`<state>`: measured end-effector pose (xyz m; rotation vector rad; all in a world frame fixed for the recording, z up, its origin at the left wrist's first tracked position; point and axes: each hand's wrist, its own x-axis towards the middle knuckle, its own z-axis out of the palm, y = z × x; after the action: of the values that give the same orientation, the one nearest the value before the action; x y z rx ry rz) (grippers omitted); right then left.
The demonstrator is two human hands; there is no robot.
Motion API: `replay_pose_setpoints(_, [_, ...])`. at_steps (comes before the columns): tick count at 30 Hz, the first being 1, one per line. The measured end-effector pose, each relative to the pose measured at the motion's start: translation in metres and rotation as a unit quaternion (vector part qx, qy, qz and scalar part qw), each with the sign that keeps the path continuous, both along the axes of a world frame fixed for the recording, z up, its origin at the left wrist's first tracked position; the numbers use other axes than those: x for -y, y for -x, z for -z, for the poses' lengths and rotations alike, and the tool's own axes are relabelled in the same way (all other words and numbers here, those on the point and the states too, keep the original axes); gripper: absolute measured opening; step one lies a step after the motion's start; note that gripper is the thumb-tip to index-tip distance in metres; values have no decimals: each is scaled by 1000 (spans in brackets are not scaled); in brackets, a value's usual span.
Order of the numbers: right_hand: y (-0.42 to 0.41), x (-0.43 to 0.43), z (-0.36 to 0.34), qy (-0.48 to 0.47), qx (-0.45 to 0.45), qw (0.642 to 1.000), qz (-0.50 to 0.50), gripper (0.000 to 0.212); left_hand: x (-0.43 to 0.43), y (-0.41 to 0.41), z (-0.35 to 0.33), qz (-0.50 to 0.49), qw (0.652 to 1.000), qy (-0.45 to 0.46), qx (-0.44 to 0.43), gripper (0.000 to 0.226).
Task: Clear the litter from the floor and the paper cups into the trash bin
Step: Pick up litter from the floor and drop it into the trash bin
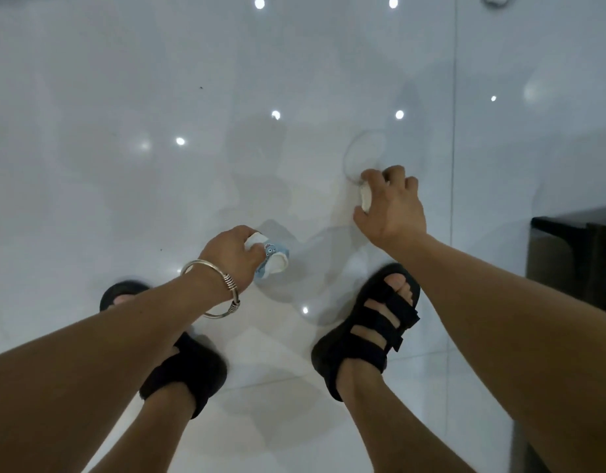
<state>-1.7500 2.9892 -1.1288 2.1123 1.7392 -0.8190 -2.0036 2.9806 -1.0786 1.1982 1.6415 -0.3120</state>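
Observation:
I look straight down at a glossy white tiled floor (158,199). My left hand (231,256), with a silver bangle on its wrist, grips a crumpled blue and white paper cup (272,259) with a cartoon print, low over the floor. My right hand (392,206) is curled round a small white crumpled piece of litter (365,197); only its left edge shows between the fingers and thumb. The trash bin is not clearly in view.
My two feet in black strapped sandals (366,327) stand just below the hands. A dark glossy object (574,257) sits at the right edge. Ceiling lights reflect as bright dots on the tiles.

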Motion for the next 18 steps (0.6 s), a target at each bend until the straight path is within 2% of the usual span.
replay_pose_setpoints(4, [27, 2, -54, 26, -25, 999, -21, 61, -14, 11, -46, -4, 1000, -9, 1, 25])
replay_pose_setpoints(10, [90, -39, -202, 55, -56, 991, -108, 64, -74, 46, -178, -33, 997, -70, 19, 23])
replay_pose_setpoints(14, [128, -90, -327, 4, -68, 988, -138, 57, -111, 90, -290, -49, 992, -112, 15, 21])
replay_pose_setpoints(18, [167, -132, -458, -57, -58, 980, -182, 59, -124, 137, -414, -79, 984, -159, -7, 23])
